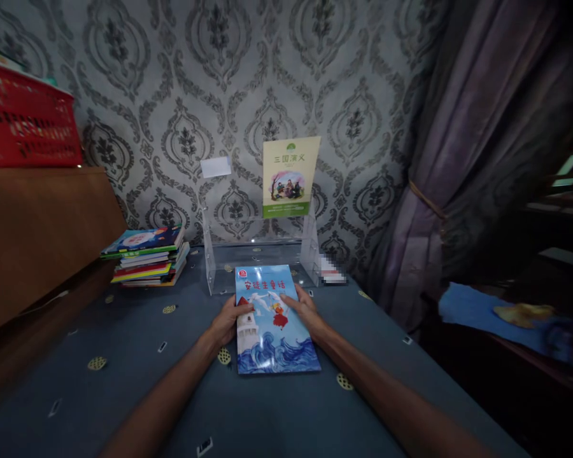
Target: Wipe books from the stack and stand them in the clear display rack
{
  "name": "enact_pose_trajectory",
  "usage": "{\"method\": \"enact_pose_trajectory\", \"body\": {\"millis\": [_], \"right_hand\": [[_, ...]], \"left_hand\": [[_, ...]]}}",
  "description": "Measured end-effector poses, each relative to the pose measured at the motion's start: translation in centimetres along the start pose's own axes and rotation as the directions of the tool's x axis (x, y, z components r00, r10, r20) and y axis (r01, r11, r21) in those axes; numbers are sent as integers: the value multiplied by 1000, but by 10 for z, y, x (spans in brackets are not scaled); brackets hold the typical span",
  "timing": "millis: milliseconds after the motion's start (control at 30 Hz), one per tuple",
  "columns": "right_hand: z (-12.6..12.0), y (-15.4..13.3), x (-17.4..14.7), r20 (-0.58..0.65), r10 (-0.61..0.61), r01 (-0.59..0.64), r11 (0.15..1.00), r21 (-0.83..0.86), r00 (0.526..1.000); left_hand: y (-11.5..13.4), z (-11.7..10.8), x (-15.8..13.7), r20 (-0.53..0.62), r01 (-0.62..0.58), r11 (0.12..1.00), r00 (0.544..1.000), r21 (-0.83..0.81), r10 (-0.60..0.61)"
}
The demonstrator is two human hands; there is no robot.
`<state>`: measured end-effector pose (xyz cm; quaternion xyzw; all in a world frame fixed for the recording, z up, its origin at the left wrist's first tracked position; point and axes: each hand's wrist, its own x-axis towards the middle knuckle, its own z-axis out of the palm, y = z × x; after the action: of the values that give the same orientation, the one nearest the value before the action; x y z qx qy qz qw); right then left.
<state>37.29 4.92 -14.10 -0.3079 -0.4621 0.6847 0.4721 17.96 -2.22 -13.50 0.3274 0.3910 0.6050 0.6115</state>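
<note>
A blue picture-covered book [272, 337] with red Chinese lettering is held face up between my two hands, over the table. My left hand [228, 321] grips its left edge, thumb on the cover and the other fingers mostly hidden. On the right edge, my right hand [306, 310] is closed the same way, its thumb resting on the cover. Just beyond the book stands a clear acrylic rack [209, 254]. A green and cream book [291, 181] leans upright at the rack's upper right.
Several books lie in a stack [146, 257] at the back left. A red basket [28, 117] sits on a wooden cabinet [42, 229]. White paper [216, 166] is at the rack's upper left. A tied purple curtain [424, 178] hangs right of the blue-covered table [138, 375].
</note>
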Motion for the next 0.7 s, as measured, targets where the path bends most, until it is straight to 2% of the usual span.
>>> {"method": "enact_pose_trajectory", "body": {"millis": [533,700], "right_hand": [[1,0,2,32,4,-4,1000,-1,999],[0,2,4,4,-4,4,1000,-25,1000]], "left_hand": [[0,-2,0,15,12,1000,1000,3,-12],[-1,-3,1,12,19,1000,1000,0,-19]]}}
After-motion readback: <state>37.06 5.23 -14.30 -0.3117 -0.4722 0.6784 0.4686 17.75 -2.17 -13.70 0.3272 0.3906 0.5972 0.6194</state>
